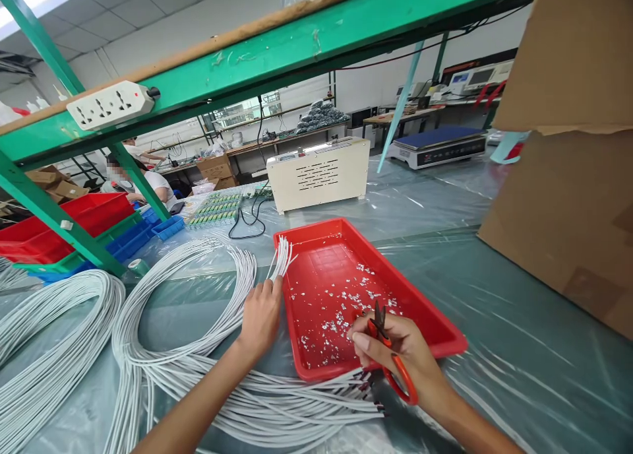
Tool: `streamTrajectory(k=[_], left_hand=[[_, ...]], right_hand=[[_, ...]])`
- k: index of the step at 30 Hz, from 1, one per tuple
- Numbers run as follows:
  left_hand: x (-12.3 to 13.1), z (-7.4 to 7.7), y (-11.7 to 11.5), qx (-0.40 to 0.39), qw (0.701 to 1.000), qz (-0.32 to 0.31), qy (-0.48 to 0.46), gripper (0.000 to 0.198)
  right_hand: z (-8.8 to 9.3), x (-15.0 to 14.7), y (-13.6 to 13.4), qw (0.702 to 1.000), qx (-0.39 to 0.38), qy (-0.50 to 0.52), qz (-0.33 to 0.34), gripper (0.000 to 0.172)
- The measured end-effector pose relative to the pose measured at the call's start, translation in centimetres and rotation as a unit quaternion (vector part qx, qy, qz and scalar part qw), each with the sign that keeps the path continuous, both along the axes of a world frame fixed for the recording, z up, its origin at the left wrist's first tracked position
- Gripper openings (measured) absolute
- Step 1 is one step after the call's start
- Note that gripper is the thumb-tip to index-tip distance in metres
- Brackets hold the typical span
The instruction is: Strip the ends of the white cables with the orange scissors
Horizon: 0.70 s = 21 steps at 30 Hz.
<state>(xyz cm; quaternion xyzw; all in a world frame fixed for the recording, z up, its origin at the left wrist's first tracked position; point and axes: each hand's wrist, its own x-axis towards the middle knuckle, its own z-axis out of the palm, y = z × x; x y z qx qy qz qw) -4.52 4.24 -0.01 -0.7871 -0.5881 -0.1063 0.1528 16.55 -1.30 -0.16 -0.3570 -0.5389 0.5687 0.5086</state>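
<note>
My left hand [262, 312] is closed round a bunch of white cables [281, 259], whose loose ends stick up past the fingers at the red tray's left edge. In my right hand [403, 352] is a pair of scissors [406, 380] with orange handles and dark blades pointing up. That hand is over the near right part of the red tray [329, 375]. Small silvery-white scraps [341, 319] lie scattered on the tray floor. Below it, more white cables [297, 401] run to the right, and their ends show dark and reddish tips near my right hand.
A coil of white cable [131, 309] lies left of the tray, with another coil [64, 348] beyond it. Behind stand a cream metal box [319, 177] and a scale [438, 147]. A cardboard box [568, 229] rises at right. A green shelf beam [297, 45] crosses overhead.
</note>
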Motion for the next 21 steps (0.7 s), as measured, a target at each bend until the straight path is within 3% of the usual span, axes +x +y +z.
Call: streamTrajectory(k=[7, 10, 12, 16, 21], left_hand=[[0.9, 1.4, -1.6, -0.005, 0.99, -0.053, -0.134, 0.026], [1.9, 2.0, -2.5, -0.024, 0.969, -0.091, -0.227, 0.022], [2.8, 2.2, -3.1, -0.07, 0.928, -0.126, -0.343, 0.021], [4.5, 2.0, -4.1, -0.178, 0.817, -0.153, -0.527, 0.023], [5.3, 1.4, -4.6, -0.228, 0.73, -0.125, -0.632, 0.029]], right_hand=[[0.2, -0.3, -0.2, 1.0, -0.001, -0.005, -0.002, 0.021], [0.1, -0.4, -0.1, 1.0, -0.011, -0.013, -0.008, 0.023], [0.0, -0.4, 0.0, 0.999, -0.013, -0.037, -0.027, 0.024], [0.0, -0.1, 0.5, 0.983, 0.046, -0.147, -0.102, 0.02], [0.1, 0.7, 1.1, 0.91, 0.153, -0.344, -0.171, 0.03]])
